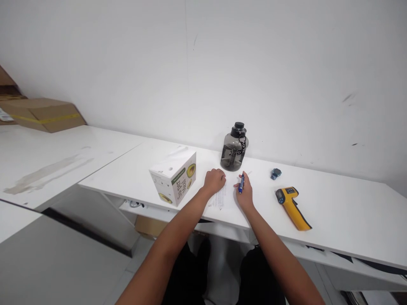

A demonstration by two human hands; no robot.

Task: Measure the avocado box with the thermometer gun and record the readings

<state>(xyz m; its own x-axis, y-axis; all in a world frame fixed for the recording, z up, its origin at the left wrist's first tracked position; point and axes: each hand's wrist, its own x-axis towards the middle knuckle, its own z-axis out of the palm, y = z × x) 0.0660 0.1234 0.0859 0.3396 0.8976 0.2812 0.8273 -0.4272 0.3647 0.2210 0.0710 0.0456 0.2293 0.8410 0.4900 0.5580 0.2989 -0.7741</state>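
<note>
Centre frame: blue pen (241, 184) is gripped in right hand (244, 194), left hand (214, 181) clenched on part-written paper (219, 198); writing appears unfinished.

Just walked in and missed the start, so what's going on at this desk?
A person sits at a white desk with both hands on a printed sheet of paper. The left hand rests closed on the sheet, and the right hand holds a blue pen beside it. A white box with avocado pictures stands to the left, a dark water jug sits behind the hands, and a yellow infrared thermometer lies to the right.
</note>
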